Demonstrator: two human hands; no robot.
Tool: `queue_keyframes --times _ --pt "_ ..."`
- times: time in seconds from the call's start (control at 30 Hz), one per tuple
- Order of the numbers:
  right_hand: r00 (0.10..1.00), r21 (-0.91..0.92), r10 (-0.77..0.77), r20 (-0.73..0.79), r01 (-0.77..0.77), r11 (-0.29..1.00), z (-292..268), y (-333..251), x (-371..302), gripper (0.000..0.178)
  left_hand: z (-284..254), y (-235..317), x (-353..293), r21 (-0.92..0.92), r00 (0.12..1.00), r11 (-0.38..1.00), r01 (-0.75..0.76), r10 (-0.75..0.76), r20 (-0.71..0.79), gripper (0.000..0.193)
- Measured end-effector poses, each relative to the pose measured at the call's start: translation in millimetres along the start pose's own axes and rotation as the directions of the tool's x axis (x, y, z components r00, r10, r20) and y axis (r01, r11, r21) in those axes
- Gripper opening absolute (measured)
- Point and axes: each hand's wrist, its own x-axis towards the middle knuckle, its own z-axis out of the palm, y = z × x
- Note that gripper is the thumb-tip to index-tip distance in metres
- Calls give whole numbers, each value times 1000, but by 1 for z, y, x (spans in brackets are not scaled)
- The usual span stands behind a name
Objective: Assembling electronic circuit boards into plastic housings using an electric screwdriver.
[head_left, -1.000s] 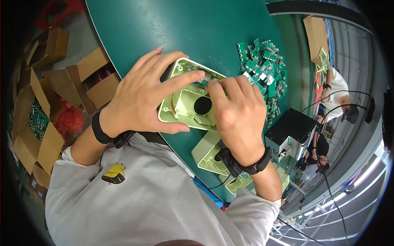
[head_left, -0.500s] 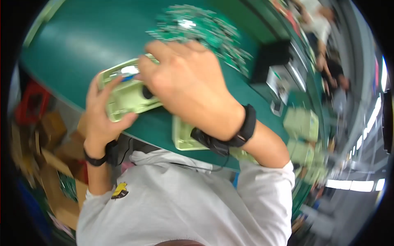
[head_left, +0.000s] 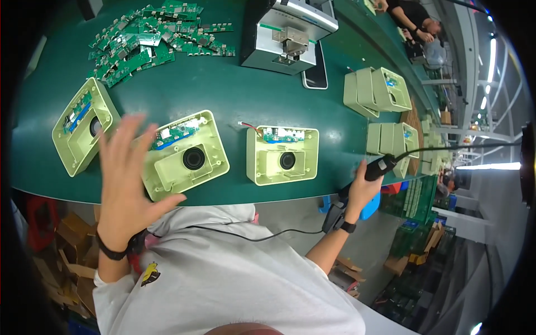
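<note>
My left hand (head_left: 124, 178) is open, its fingers spread over the left edge of a pale green plastic housing (head_left: 219, 146). Inside that housing are a green circuit board (head_left: 187, 129) and a round black speaker (head_left: 194, 158). Farther left, a similar housing (head_left: 62, 139) lies tilted, just beyond my fingertips. A third housing (head_left: 252, 164), with a red wire (head_left: 254, 128) sticking out, lies between my two hands. My right hand (head_left: 364, 192) is wrapped round a black corded electric screwdriver (head_left: 383, 166) at the table's near right edge; its tip is hidden.
A pile of green circuit boards (head_left: 159, 36) covers the far left. A metal fixture (head_left: 285, 47) stands at the back beside a phone (head_left: 316, 73). Stacked housings (head_left: 357, 92) are on the right. The screwdriver's cable (head_left: 458, 148) runs rightward. Another person (head_left: 410, 19) sits far right.
My left hand has let go of the housing, now lying on the table. My right hand has moved from over it to the right and taken hold of the screwdriver. The view has shifted right.
</note>
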Motion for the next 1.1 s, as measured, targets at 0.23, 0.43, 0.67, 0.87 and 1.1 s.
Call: queue_keyframes --times 0.23,0.43,0.67,0.87,1.1 --pt "993 507 -67 97 9 862 -30 -24 26 21 33 12 40 -123 942 982 -145 175 286 101" --pt "828 992 -559 54 20 125 10 -201 84 21 61 28 72 -234 899 938 -257 321 297 100" --pt "775 977 -632 14 123 173 119 -295 86 14 90 33 117 -215 920 921 -324 360 157 99" --pt "710 980 -683 173 -57 189 125 -289 84 14 87 12 121 -244 943 941 -232 280 182 97" --pt "673 962 -694 255 -248 113 101 -254 52 18 90 10 115 -276 951 932 -234 279 137 88"
